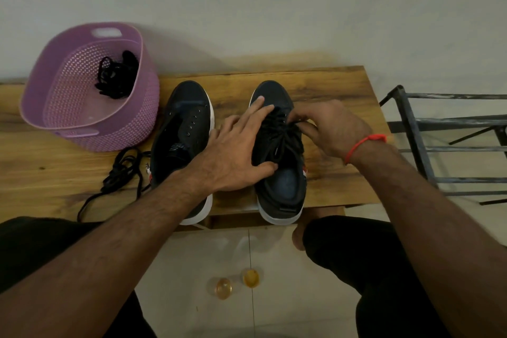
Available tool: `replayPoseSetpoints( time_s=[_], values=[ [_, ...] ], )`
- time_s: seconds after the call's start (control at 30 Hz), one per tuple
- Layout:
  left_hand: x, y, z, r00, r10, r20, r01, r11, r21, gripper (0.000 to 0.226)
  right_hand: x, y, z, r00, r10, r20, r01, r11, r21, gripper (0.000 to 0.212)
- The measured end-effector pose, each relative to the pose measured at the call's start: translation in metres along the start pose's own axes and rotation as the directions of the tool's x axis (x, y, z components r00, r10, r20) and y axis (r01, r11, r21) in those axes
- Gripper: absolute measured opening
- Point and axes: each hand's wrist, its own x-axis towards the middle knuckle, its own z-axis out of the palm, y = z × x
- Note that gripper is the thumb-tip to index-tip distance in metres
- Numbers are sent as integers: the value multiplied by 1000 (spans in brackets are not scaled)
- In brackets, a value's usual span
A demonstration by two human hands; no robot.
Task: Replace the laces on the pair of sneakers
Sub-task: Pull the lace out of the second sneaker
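Two dark sneakers with white soles stand side by side on a wooden table (pixel 329 85). The left sneaker (pixel 182 129) has bare eyelets and no lace. The right sneaker (pixel 282 181) carries a black lace (pixel 282 132) through its eyelets. My left hand (pixel 236 156) lies flat with straight fingers along the right sneaker's left side, thumb at its opening. My right hand (pixel 326 126) has curled fingers that pinch the lace near the upper eyelets. A loose black lace (pixel 120 173) lies on the table left of the left sneaker.
A purple perforated basket (pixel 68 118) stands at the back left and holds a bundle of black laces (pixel 116 77). A dark metal rack (pixel 444 145) stands right of the table. Two small amber objects (pixel 237 282) lie on the tiled floor between my knees.
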Motion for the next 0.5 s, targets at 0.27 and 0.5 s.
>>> replayPoseSetpoints(
  time_s=[0.27, 0.5],
  values=[
    [10, -2, 1, 994, -76, 78, 74, 997, 30, 112, -2, -7, 6, 996, 84, -5, -84, 995, 48, 4],
    [-2, -6, 0, 992, -104, 77, 103, 995, 10, 117, -6, 43, -27, 783, 580, -223, -570, 814, 116, 3]
  ],
)
